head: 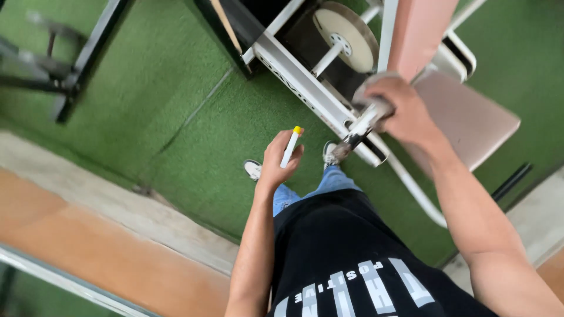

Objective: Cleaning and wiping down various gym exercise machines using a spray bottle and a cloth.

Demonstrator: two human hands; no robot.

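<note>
Shirt fabric, black with pale lettering, fills the bottom centre of the frame, with blue jeans and two pale shoes (pixel 254 169) below it on the green turf floor (pixel 176 105). Just left of centre, the left hand (pixel 277 161) is raised palm-up, its fingers curled loosely around a slim white tube with a yellow cap (pixel 290 147); the tube stands nearly upright, cap uppermost, pinched between thumb and fingers so it stays clear of the other hand's work. To the right of centre, the right hand (pixel 399 111) is wrapped tight over a grey cloth (pixel 376 94) pressed against the metal end of a white machine frame (pixel 305 88) (the grip looks firm, knuckles up). Beyond it, upper centre, sits a round pale disc (pixel 343 35) on a white bar, and a pink padded seat (pixel 464 117) lies at the right. Black stand legs (pixel 76 70) occupy the upper left.
</note>
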